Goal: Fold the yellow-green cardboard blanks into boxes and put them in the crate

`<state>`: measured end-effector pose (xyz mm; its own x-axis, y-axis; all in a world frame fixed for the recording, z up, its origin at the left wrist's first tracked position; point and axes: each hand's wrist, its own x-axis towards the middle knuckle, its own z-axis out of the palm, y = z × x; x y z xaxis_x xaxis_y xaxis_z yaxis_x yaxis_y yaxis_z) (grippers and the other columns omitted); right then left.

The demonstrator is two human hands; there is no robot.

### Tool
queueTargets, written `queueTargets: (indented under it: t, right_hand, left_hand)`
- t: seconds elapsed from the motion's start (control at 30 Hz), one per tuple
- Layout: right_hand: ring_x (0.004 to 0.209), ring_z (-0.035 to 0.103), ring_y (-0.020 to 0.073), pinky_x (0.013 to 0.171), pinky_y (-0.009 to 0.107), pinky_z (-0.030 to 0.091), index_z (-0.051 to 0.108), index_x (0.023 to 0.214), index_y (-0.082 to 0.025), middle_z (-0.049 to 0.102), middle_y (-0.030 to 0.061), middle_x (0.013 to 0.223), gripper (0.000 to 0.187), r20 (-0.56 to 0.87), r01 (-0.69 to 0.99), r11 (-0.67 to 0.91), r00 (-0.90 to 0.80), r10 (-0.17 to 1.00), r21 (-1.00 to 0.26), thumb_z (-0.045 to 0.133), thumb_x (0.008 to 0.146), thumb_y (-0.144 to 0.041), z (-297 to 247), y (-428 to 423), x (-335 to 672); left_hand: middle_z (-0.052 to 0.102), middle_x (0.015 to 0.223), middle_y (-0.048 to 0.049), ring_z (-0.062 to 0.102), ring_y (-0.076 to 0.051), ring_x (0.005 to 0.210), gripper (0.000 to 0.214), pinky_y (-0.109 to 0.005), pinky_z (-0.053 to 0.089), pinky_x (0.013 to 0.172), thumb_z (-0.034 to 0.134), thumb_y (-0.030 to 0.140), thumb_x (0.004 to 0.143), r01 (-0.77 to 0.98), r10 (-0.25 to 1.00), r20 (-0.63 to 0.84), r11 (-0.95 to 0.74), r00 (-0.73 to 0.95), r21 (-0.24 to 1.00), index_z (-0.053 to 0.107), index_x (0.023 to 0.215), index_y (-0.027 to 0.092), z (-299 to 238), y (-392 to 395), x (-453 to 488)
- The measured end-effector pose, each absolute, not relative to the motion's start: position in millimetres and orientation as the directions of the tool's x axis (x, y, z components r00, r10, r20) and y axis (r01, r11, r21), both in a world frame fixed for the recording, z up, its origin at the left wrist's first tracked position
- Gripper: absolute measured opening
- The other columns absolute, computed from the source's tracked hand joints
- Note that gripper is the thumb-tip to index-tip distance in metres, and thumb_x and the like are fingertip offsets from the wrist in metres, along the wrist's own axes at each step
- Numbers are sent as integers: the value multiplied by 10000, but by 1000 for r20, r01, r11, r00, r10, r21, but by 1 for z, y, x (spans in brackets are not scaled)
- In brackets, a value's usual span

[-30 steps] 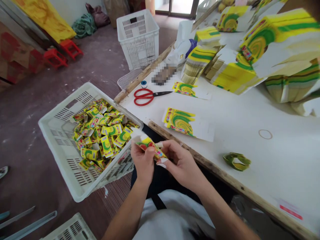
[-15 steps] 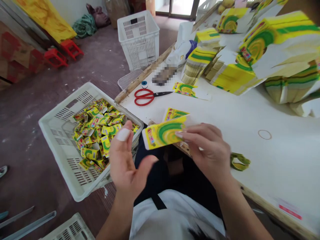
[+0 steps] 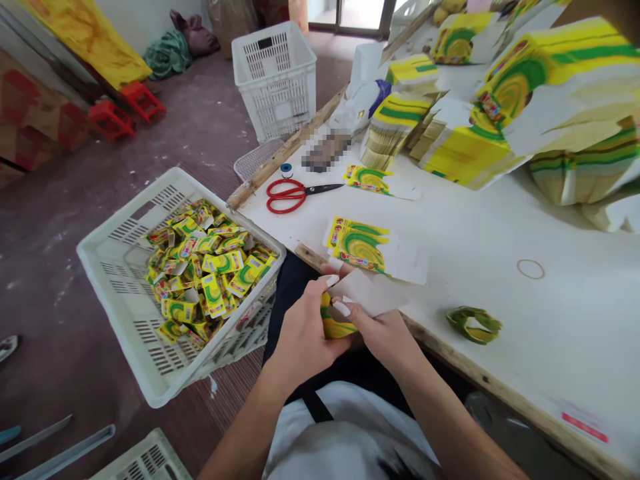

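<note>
The small yellow and green card box [image 3: 340,327] is up in the air over the person's lap, by the table edge, with both hands on it. The left hand [image 3: 303,333] is curled around the yellow part, holding it tight. The right hand [image 3: 390,340] pinches the white flap [image 3: 365,292], with its thumb pressed on the inside; its other fingers are mostly hidden, so I can't tell how they sit. A moment ago the card was flat in the right hand and the left hand was spread wide. Now the 2 hands have come together and the card is bent, so I think the folding has begun, but the flap still sticks out. Just past the hands, flat card boxes [image 3: 363,243] lie on the white table [image 3: 500,233]. Farther off are scissors [image 3: 286,197] with red handles and a little blue spool [image 3: 286,170]. To the right are a curled green strip [image 3: 474,324] and a thin rubber band [image 3: 531,269]. On the left, a plastic crate [image 3: 115,320] holds lots of folded boxes [image 3: 215,293]. Big stacks of cards [image 3: 465,157] stand at the back, and 2 red stools [image 3: 111,120] are on the floor.
</note>
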<state>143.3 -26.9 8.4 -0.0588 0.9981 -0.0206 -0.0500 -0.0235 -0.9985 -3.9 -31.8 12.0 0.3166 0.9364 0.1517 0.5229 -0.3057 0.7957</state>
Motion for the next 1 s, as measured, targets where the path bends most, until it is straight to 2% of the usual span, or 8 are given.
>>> queueTargets:
  t: [0.17, 0.27, 0.33, 0.4, 0.5, 0.67, 0.8, 1.0]
  right_hand:
    - [1163, 647, 260, 1012, 440, 503, 613, 1249, -241, 707, 84, 1233, 443, -107, -173, -120, -81, 991, -978, 609, 882, -489, 9, -25, 138]
    - [1274, 579, 266, 1097, 468, 436, 554, 1360, -241, 650, 99, 1339, 497, 16, -72, 5, -159, 987, -997, 537, 928, -485, 9, -28, 141]
    - [1370, 486, 257, 1148, 470, 382, 463, 1454, -264, 554, 85, 1454, 539, 115, 54, 130, -218, 969, -990, 548, 929, -348, 9, -32, 142]
    - [1423, 414, 233, 1160, 460, 373, 417, 1488, -296, 474, 56, 1521, 604, 185, 169, 236, -269, 945, -957, 519, 905, -173, 9, -35, 142]
    - [1418, 421, 203, 1145, 440, 402, 493, 1438, -313, 453, 40, 1534, 633, 237, 251, 309, -279, 931, -917, 437, 871, -37, 6, -34, 142]
    - [1392, 460, 212, 1139, 479, 400, 480, 1443, -332, 500, 52, 1500, 607, 293, 314, 319, -126, 948, -894, 451, 899, -64, 0, -26, 153]
    - [1484, 277, 262, 1142, 500, 379, 337, 1525, -299, 303, 81, 1613, 688, 256, 389, 378, -331, 908, -840, 547, 887, -146, -1, -25, 164]
    - [1424, 404, 282, 1095, 505, 434, 643, 1287, -292, 428, 89, 1550, 463, 235, 370, 380, -381, 894, -848, 519, 881, -106, -4, -24, 178]
  left_hand:
    - [608, 1048, -39, 650, -200, 840, 569, -309, 506, 707, 721, 214, 700, 533, 926, 260, -371, 273, 760, 411, 1175, 264, 8, -31, -3]
    - [615, 964, -11, 643, -189, 779, 588, -307, 501, 682, 695, 186, 690, 524, 932, 153, -315, 328, 791, 390, 1186, 269, 12, -26, -4]
    - [613, 923, -6, 635, -187, 730, 575, -311, 495, 648, 677, 187, 700, 521, 931, 85, -273, 355, 809, 386, 1190, 263, 13, -24, -4]
    - [603, 988, -36, 637, -201, 760, 555, -325, 495, 642, 655, 179, 706, 521, 942, 110, -271, 318, 809, 391, 1188, 258, 9, -24, -1]
    - [529, 1192, -111, 631, -236, 959, 574, -368, 524, 754, 633, 155, 713, 503, 949, 221, -307, 225, 808, 384, 1222, 246, 1, -25, 1]
    - [585, 1114, -108, 611, -278, 1028, 548, -449, 513, 874, 707, 184, 687, 626, 969, 133, -235, 207, 743, 457, 1174, 200, 3, -23, -11]
    - [663, 1026, -78, 652, -267, 961, 514, -403, 532, 835, 757, 207, 653, 646, 951, 176, -303, 255, 701, 543, 1120, 201, 11, -20, -24]
    - [722, 1007, -96, 695, -273, 917, 515, -395, 551, 820, 817, 329, 653, 654, 929, 178, -357, 325, 667, 616, 1108, 194, 19, -15, -30]
